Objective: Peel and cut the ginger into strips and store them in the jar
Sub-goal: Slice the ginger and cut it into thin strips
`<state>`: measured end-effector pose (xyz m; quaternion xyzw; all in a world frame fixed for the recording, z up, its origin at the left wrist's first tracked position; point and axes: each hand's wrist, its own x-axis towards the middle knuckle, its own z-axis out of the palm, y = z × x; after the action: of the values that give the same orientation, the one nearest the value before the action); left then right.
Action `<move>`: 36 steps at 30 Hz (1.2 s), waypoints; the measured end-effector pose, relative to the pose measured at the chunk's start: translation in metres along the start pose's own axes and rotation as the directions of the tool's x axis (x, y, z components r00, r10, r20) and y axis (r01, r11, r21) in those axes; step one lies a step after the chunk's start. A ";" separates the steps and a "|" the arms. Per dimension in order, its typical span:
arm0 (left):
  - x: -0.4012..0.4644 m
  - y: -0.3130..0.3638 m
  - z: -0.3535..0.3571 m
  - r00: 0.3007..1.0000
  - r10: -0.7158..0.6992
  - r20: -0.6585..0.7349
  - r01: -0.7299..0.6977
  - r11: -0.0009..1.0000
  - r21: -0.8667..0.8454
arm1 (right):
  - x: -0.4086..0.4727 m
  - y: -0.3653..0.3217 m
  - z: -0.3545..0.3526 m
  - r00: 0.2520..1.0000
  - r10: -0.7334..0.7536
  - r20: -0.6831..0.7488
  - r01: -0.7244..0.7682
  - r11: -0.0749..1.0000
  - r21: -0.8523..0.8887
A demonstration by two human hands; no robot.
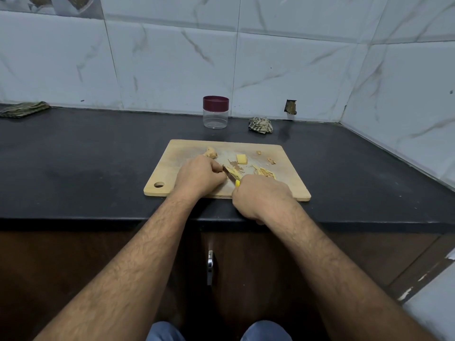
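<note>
A wooden cutting board lies on the black counter. My right hand grips a yellow-handled knife, its blade angled toward my left hand. That hand's curled fingers hold down a piece of ginger that they mostly hide. An unpeeled ginger knob lies at the board's far left, a peeled yellow block in the middle. Cut strips are piled right of the blade. A clear jar with a maroon lid stands shut behind the board.
Peel scraps lie on the board's far right. A crumpled cloth sits right of the jar, a folded cloth at the far left. Tiled walls close the back and right. The counter edge runs below the board.
</note>
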<state>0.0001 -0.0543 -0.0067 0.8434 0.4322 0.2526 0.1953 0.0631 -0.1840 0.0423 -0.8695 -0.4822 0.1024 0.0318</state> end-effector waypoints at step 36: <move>0.005 -0.006 0.003 1.000 -0.016 -0.021 0.014 0.999 -0.048 | 0.000 0.002 0.005 0.999 0.019 -0.039 -0.018 1.000 0.026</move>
<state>0.0008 -0.0472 -0.0114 0.8324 0.4344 0.2705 0.2124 0.0639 -0.1858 0.0375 -0.8752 -0.4722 0.0917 0.0514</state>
